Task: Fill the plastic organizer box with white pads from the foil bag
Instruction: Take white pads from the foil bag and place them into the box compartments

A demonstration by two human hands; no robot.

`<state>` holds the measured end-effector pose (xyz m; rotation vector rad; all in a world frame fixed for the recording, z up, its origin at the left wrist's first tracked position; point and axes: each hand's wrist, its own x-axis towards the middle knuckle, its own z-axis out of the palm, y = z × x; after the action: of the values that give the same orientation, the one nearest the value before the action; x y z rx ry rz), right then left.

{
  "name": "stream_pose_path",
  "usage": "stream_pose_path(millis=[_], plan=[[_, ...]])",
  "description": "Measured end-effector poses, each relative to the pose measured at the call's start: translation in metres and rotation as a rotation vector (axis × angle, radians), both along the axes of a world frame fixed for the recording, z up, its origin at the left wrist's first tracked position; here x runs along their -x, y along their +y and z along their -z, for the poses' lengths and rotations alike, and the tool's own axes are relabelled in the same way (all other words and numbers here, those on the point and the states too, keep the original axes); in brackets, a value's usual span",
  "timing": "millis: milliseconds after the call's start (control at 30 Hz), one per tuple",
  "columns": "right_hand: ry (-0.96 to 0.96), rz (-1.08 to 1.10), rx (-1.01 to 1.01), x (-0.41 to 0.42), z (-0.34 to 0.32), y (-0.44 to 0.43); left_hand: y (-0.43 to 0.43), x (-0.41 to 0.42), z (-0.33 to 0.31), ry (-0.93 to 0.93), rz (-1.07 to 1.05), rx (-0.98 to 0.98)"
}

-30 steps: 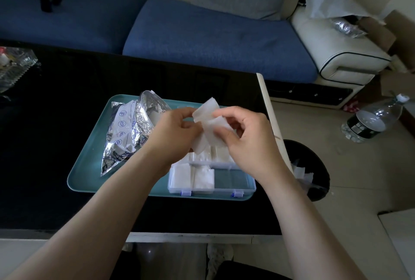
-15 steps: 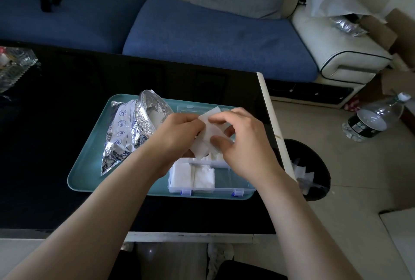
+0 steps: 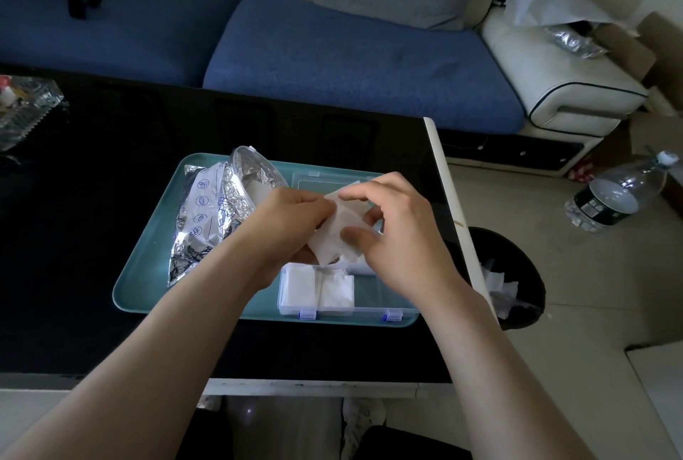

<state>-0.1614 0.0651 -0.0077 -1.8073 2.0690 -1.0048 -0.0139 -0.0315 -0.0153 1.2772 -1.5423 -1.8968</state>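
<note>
Pad [image 3: 338, 228] pinched btwn both hands' fingers [image 3: 353, 236] — above box [image 3: 369, 306].

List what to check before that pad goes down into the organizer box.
1. Grip: left hand and right hand both pinch one white pad above the organizer box: ok.
2. Access: the lid lies open behind the hands: ok.
3. Free space: the front row holds two pads at its left, and its right part looks bare: ok.
4. Fold and fit of the held pad: the hands cover much of it: cannot tell.
5. Back row's fill: hidden by the hands: cannot tell.
6. Supply: the foil bag lies on the tray, left of the box, mouth open: ok.
</note>
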Motion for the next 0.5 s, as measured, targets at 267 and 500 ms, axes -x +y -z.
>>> stream_pose_path(millis=[267,500], plan=[[-0.046,0.009,0.016,-0.0028,-0.0001,-0.0016,0.0004,0.0014,0.0008,0.046,0.010,-0.016],[-0.246,0.107,0.026,0.0011,0.0014,-0.0009,-0.0005,0.0020,0.0001,0.098,-0.033,-0.075]])
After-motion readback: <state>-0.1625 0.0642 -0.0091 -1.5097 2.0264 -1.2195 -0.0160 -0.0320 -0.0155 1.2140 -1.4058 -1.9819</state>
